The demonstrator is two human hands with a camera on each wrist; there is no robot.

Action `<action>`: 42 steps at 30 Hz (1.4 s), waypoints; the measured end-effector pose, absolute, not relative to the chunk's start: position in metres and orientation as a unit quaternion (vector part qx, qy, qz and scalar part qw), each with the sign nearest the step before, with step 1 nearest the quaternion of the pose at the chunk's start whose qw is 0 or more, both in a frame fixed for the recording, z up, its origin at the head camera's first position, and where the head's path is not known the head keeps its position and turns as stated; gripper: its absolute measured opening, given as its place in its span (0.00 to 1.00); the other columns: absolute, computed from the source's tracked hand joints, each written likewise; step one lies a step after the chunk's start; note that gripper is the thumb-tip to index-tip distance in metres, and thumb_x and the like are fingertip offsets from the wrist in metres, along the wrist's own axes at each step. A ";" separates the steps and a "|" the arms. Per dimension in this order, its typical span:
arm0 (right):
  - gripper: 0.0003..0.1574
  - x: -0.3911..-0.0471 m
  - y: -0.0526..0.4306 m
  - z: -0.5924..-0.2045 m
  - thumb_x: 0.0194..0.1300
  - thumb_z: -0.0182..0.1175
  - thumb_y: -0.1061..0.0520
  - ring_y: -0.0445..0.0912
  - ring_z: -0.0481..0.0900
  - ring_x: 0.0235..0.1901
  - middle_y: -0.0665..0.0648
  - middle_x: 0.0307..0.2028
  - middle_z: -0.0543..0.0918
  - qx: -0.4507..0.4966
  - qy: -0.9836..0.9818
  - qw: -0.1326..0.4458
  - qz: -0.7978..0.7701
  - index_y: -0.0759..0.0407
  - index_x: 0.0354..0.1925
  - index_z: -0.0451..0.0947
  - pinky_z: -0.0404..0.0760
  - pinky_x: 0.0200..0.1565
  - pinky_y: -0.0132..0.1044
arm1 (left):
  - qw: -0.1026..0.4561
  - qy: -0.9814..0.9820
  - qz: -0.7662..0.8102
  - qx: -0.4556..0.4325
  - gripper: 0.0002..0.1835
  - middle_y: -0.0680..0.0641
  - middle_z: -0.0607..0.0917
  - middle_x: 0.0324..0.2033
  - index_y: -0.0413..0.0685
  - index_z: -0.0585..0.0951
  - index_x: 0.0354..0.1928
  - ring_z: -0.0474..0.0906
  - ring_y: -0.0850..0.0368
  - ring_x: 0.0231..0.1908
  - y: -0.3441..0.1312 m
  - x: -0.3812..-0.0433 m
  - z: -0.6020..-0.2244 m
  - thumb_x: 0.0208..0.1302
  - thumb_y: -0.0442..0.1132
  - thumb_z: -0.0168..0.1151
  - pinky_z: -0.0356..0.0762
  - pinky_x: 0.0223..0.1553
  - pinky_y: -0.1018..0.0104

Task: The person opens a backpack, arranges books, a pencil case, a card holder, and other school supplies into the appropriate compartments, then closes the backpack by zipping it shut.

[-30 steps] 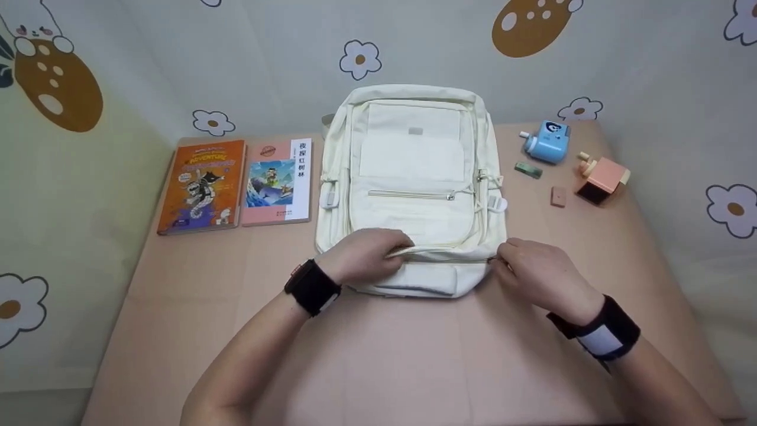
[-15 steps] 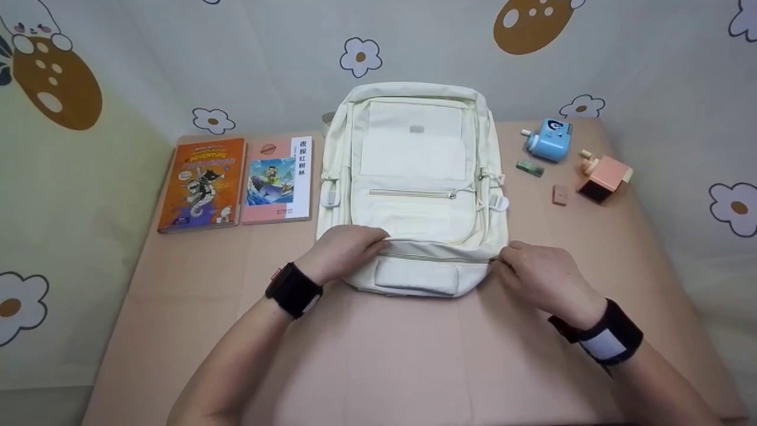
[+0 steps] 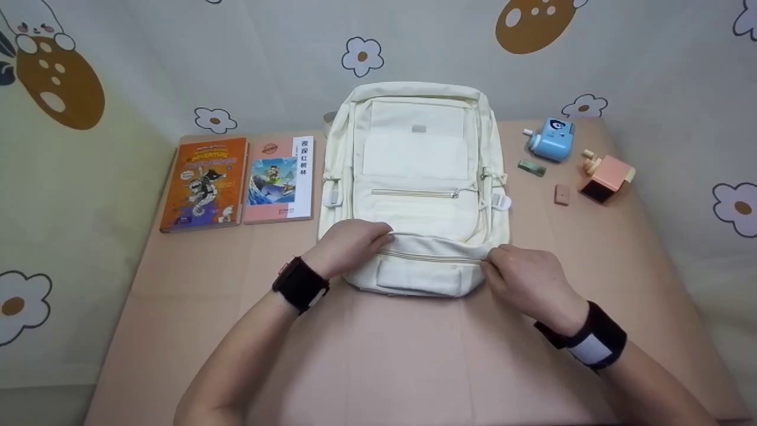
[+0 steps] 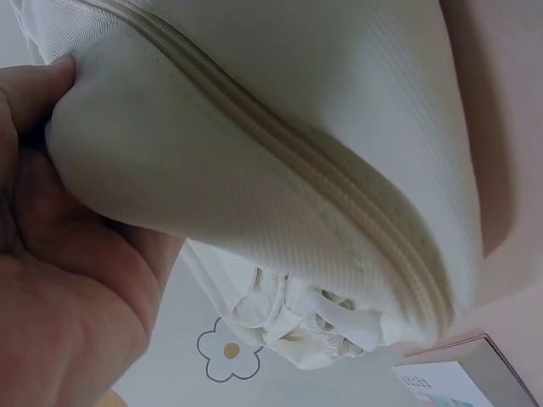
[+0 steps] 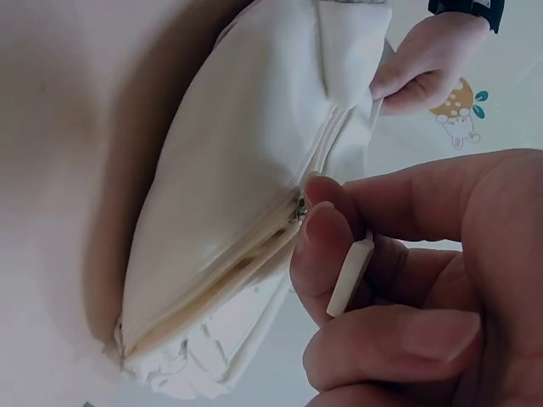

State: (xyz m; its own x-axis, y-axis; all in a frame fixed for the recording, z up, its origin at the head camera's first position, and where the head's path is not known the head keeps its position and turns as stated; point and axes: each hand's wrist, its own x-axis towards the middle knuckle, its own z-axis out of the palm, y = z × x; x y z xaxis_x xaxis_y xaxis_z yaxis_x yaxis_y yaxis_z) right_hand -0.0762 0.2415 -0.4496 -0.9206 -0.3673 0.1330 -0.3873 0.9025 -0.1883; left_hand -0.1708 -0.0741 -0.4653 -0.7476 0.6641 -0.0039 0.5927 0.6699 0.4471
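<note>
A cream backpack lies front side up on the table, its base toward me. My left hand pinches a fold of its fabric above the bottom zipper, thumb on top in the left wrist view. At the right end of that zipper, my right hand pinches the zipper pull; its cream tab hangs between the fingers in the right wrist view. The metal slider sits right at the fingertips. Behind it, toward the bag's side, the zipper teeth stand apart in a narrow gap.
Left of the bag lie an orange book and a pink-and-white book. To its right are a blue pencil sharpener, a pink one, a green eraser and a pink eraser. A patterned cloth hangs behind.
My left hand has shifted left and slightly up along the bag's lower edge, lifting the fabric so the bottom zipper shows more. My right hand has moved slightly left with the zipper pull.
</note>
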 end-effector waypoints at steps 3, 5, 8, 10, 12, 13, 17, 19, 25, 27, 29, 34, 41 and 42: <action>0.20 -0.076 0.236 -0.448 0.69 0.59 0.57 0.42 0.62 0.15 0.46 0.17 0.64 0.200 -0.973 0.052 0.101 0.50 0.20 0.67 0.63 0.18 0.39 | 0.084 0.909 0.215 0.346 0.15 0.55 0.70 0.21 0.51 0.77 0.32 0.71 0.55 0.26 -0.070 -0.170 -0.465 0.80 0.47 0.53 0.71 0.33 0.59; 0.20 -0.076 0.232 -0.447 0.69 0.59 0.58 0.42 0.62 0.14 0.46 0.17 0.64 0.201 -0.973 0.051 0.097 0.50 0.20 0.67 0.62 0.17 0.39 | 0.085 0.909 0.216 0.347 0.15 0.55 0.72 0.22 0.51 0.79 0.33 0.72 0.55 0.26 -0.065 -0.169 -0.464 0.80 0.47 0.53 0.73 0.33 0.57; 0.19 -0.077 0.227 -0.446 0.70 0.58 0.59 0.42 0.62 0.15 0.46 0.17 0.65 0.203 -0.973 0.050 0.097 0.51 0.21 0.69 0.62 0.17 0.39 | 0.084 0.909 0.214 0.349 0.16 0.56 0.71 0.21 0.51 0.77 0.32 0.72 0.55 0.26 -0.056 -0.167 -0.464 0.80 0.47 0.52 0.73 0.33 0.57; 0.18 -0.077 0.225 -0.446 0.71 0.59 0.58 0.42 0.63 0.15 0.46 0.18 0.66 0.206 -0.973 0.050 0.096 0.51 0.22 0.70 0.62 0.17 0.39 | 0.082 0.909 0.212 0.349 0.16 0.56 0.69 0.20 0.52 0.75 0.30 0.71 0.56 0.25 -0.051 -0.167 -0.464 0.80 0.47 0.52 0.72 0.31 0.58; 0.17 -0.077 0.223 -0.446 0.71 0.59 0.57 0.42 0.63 0.16 0.46 0.19 0.66 0.208 -0.972 0.048 0.097 0.51 0.24 0.71 0.63 0.17 0.39 | 0.080 0.909 0.212 0.350 0.18 0.56 0.65 0.19 0.52 0.71 0.28 0.69 0.56 0.24 -0.049 -0.167 -0.464 0.80 0.47 0.52 0.70 0.30 0.58; 0.17 -0.078 0.223 -0.446 0.72 0.59 0.57 0.42 0.63 0.16 0.46 0.19 0.66 0.208 -0.972 0.044 0.098 0.51 0.24 0.71 0.63 0.17 0.38 | 0.080 0.909 0.214 0.349 0.18 0.56 0.65 0.19 0.52 0.71 0.28 0.69 0.56 0.24 -0.048 -0.167 -0.465 0.80 0.47 0.52 0.70 0.30 0.58; 0.17 -0.078 0.225 -0.445 0.73 0.58 0.56 0.42 0.64 0.16 0.46 0.19 0.66 0.205 -0.973 0.037 0.103 0.50 0.24 0.71 0.64 0.18 0.38 | 0.082 0.906 0.224 0.350 0.16 0.56 0.68 0.20 0.51 0.75 0.31 0.70 0.56 0.26 -0.050 -0.167 -0.466 0.80 0.47 0.52 0.73 0.32 0.57; 0.18 -0.078 0.227 -0.445 0.73 0.57 0.56 0.42 0.64 0.17 0.46 0.19 0.66 0.197 -0.974 0.036 0.107 0.50 0.23 0.70 0.64 0.18 0.39 | 0.085 0.904 0.229 0.351 0.15 0.55 0.73 0.22 0.50 0.79 0.35 0.73 0.56 0.27 -0.052 -0.166 -0.467 0.80 0.47 0.52 0.75 0.34 0.57; 0.19 -0.079 0.234 -0.449 0.72 0.56 0.53 0.43 0.64 0.17 0.48 0.19 0.66 0.165 -0.980 0.003 0.113 0.51 0.23 0.67 0.64 0.19 0.39 | 0.082 0.900 0.233 0.360 0.14 0.55 0.86 0.34 0.53 0.86 0.48 0.81 0.58 0.34 -0.061 -0.162 -0.471 0.78 0.50 0.55 0.80 0.40 0.57; 0.19 -0.079 0.236 -0.451 0.71 0.60 0.51 0.43 0.64 0.17 0.48 0.19 0.67 0.165 -0.980 -0.003 0.109 0.51 0.23 0.67 0.63 0.20 0.38 | 0.083 0.897 0.234 0.367 0.14 0.56 0.88 0.38 0.54 0.87 0.50 0.83 0.60 0.37 -0.064 -0.161 -0.471 0.78 0.52 0.56 0.81 0.42 0.58; 0.20 -0.078 0.237 -0.452 0.70 0.63 0.51 0.43 0.64 0.18 0.47 0.19 0.67 0.169 -0.980 0.003 0.105 0.50 0.23 0.68 0.63 0.20 0.38 | 0.086 0.891 0.239 0.376 0.14 0.57 0.88 0.41 0.55 0.87 0.51 0.84 0.61 0.40 -0.067 -0.159 -0.472 0.77 0.52 0.57 0.81 0.44 0.58; 0.19 -0.078 0.237 -0.453 0.70 0.63 0.54 0.43 0.64 0.18 0.46 0.18 0.68 0.179 -0.978 0.031 0.107 0.48 0.21 0.71 0.63 0.20 0.38 | 0.096 0.884 0.236 0.393 0.13 0.54 0.87 0.49 0.53 0.85 0.55 0.83 0.58 0.49 -0.084 -0.156 -0.471 0.72 0.44 0.62 0.80 0.52 0.58; 0.11 -0.076 0.239 -0.449 0.73 0.61 0.57 0.44 0.71 0.21 0.48 0.19 0.73 0.164 -0.977 0.018 0.135 0.55 0.31 0.79 0.73 0.25 0.45 | 0.108 0.890 0.235 0.376 0.18 0.46 0.82 0.62 0.48 0.83 0.61 0.76 0.49 0.65 -0.111 -0.155 -0.472 0.73 0.43 0.63 0.72 0.65 0.53; 0.10 -0.076 0.239 -0.449 0.73 0.61 0.57 0.45 0.72 0.22 0.48 0.19 0.73 0.162 -0.977 0.017 0.135 0.56 0.31 0.79 0.73 0.25 0.45 | 0.106 0.893 0.237 0.368 0.18 0.47 0.83 0.61 0.49 0.83 0.61 0.78 0.50 0.62 -0.112 -0.155 -0.472 0.74 0.44 0.62 0.74 0.63 0.53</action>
